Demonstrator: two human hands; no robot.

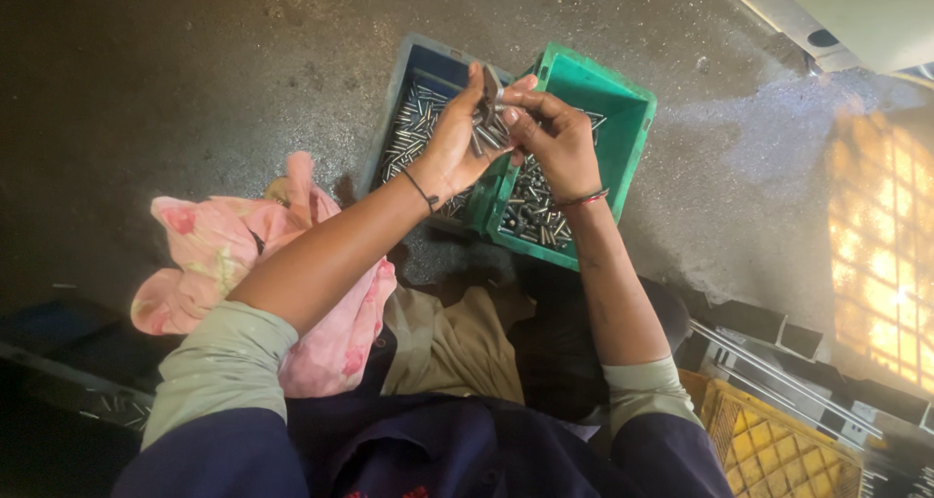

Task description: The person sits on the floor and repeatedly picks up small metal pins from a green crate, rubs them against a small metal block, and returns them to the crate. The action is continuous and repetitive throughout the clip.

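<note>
My left hand (453, 140) cups a bunch of small metal pins (491, 132) above the gap between two bins. My right hand (555, 133) meets it from the right, fingertips pinching at the same pins and at a dark metal piece (490, 83) that sticks up between the thumbs. Below the hands sit a blue bin (407, 73) on the left and a green bin (623, 119) on the right, both holding several loose metal pins.
A pink floral cloth (229, 255) lies on the dark floor at my left knee. A yellow crate (769, 444) and metal rails (778, 376) sit at lower right. Several loose pins lie in a dark tray (107, 406) at lower left.
</note>
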